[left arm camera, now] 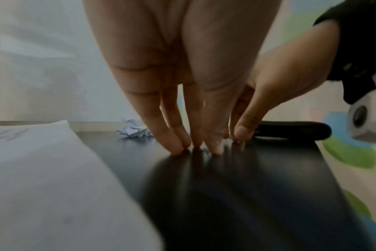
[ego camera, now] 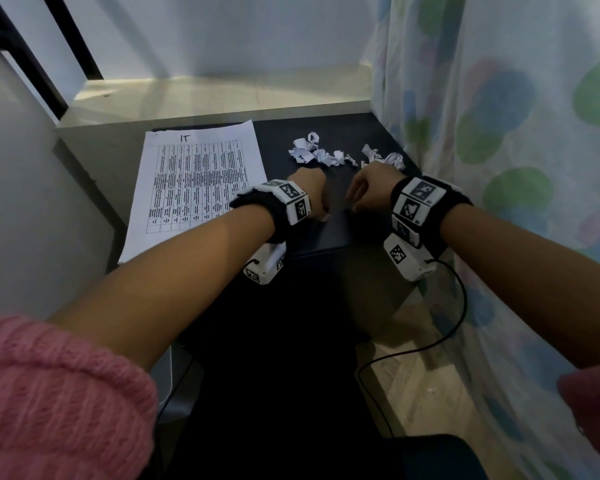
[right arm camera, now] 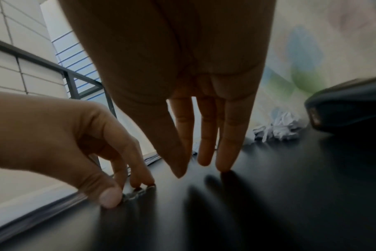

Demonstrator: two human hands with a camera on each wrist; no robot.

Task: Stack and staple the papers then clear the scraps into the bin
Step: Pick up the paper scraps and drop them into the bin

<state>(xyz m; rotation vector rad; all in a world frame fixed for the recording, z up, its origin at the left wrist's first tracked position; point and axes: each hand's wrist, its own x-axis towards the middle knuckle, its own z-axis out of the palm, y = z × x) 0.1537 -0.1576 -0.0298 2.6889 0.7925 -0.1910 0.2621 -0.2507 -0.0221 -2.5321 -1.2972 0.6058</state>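
Both hands fingertip-down on glossy black table [ego camera: 329,233]. Left hand [ego camera: 310,188] pinches small glinting bits, too tiny to identify; right hand [ego camera: 371,188] fingers straight, spread, holding nothing. Flat printed papers [ego camera: 194,181] lie left; crumpled white scraps [ego camera: 326,154] far. Black stapler [right arm camera: 350,105] right, beside sheer spotted curtain [ego camera: 499,133].

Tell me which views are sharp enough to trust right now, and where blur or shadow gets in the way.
Head view: sharpest, the sheet and scraps read clearly, though the bottom is dark. Left wrist view: the near sheet is a soft blur and the table reflects the fingers. Right wrist view: dim, the right hand is backlit, with smeared shadows below.
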